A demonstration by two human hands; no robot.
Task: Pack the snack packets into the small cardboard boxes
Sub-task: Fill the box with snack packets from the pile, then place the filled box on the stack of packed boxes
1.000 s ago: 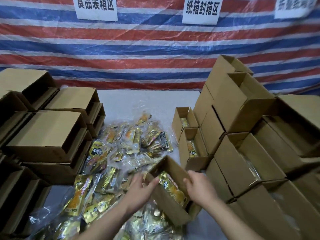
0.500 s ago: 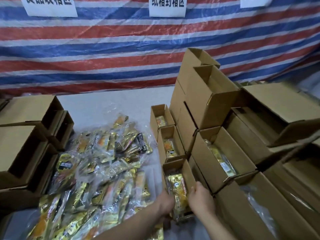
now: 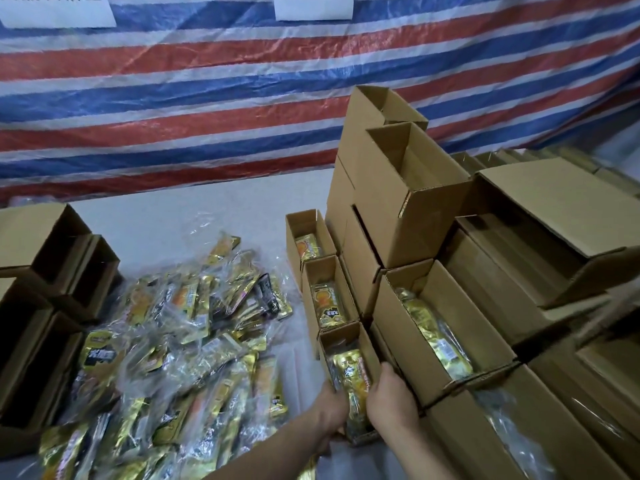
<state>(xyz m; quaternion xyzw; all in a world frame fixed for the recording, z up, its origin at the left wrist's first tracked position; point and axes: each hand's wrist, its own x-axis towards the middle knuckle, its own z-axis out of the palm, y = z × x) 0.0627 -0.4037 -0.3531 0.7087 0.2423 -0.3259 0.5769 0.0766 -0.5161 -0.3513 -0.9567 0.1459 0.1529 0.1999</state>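
**Soft, even light; blur and bending toward the edges**

We see flat, diffuse light with no single source evident. The striped tarpaulin (image 3: pixel 207 98) is evenly lit, with faint sheen on its creases. Below it, the pile of snack packets (image 3: pixel 180 341) throws small bright glints off foil and clear wrap. Left of the pile, the empty cardboard boxes (image 3: pixel 52 306) hold deep, dark interiors. Shadows on the white tabletop (image 3: pixel 190 209) are weak. We note motion blur on the pile's near edge, and wide-angle bending tilts the right-hand stacked boxes (image 3: pixel 398 188).
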